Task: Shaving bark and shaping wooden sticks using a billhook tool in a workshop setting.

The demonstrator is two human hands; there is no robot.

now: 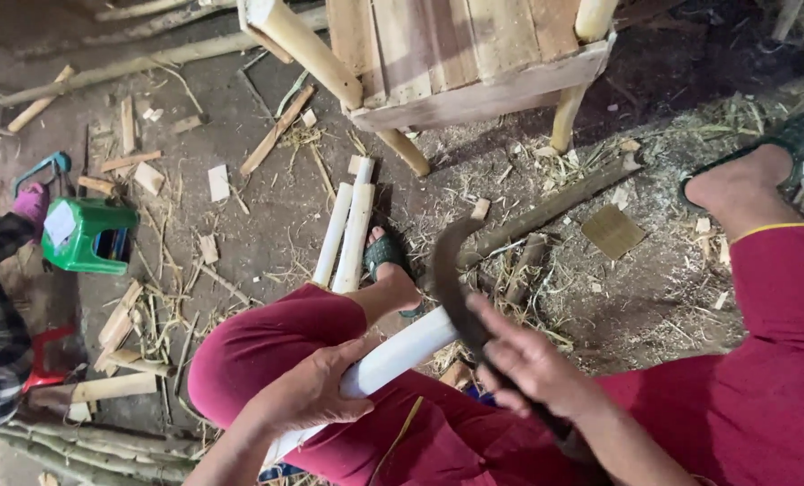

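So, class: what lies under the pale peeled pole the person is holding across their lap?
Under the pale peeled pole are the person's red trousers and a sandalled foot on the littered ground. The left hand covers its middle; the lower end is out of view.

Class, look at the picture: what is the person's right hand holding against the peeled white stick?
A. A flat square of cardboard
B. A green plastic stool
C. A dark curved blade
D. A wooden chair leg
C. The right hand grips a dark curved blade whose edge lies across the peeled white stick, which the left hand steadies over the knee.
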